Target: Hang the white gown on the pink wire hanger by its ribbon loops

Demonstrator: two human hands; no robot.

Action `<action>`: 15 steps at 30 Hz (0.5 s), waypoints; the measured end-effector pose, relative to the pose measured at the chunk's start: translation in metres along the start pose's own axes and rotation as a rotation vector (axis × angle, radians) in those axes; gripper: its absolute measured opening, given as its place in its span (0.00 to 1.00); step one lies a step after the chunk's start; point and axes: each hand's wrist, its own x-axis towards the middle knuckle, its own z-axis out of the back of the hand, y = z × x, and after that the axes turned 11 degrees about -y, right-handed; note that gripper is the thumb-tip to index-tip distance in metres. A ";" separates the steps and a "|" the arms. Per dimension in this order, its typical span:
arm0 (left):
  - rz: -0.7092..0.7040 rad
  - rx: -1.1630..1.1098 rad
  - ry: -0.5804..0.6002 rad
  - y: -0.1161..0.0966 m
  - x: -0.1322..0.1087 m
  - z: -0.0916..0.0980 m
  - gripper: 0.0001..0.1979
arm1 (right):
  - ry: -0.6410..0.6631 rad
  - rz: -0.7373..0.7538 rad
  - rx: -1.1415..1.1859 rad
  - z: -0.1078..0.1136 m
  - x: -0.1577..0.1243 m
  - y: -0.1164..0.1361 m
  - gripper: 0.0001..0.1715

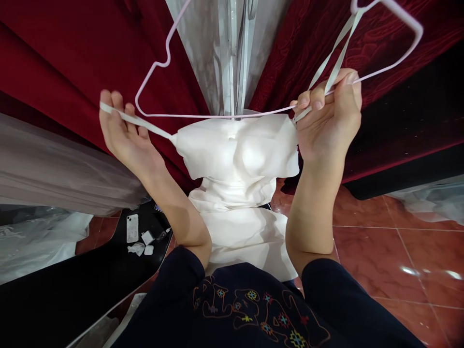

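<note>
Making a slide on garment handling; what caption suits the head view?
One strap of a white garment runs taut to the left hand; the right hand grips the hanger and other strap.

A strap point(155, 130) of the white dress point(235, 157) crosses left fingers point(117, 100); right fingers point(318, 101) hold the hanger point(188, 116).

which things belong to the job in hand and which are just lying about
Likely job: white garment; strap across the left hand; pink hanger in the right hand.

Lying about, on the black surface: phone; white charger; small white square.
</note>
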 end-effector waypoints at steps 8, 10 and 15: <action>0.357 -0.052 0.143 0.022 -0.038 -0.005 0.19 | 0.068 0.023 -0.053 0.009 0.007 0.002 0.13; 0.419 -0.187 0.155 0.016 -0.041 -0.011 0.17 | 0.033 0.011 -0.098 0.007 0.004 0.004 0.14; 0.424 -0.334 0.167 0.003 -0.048 -0.017 0.17 | -0.049 0.008 -0.206 -0.005 -0.011 0.007 0.10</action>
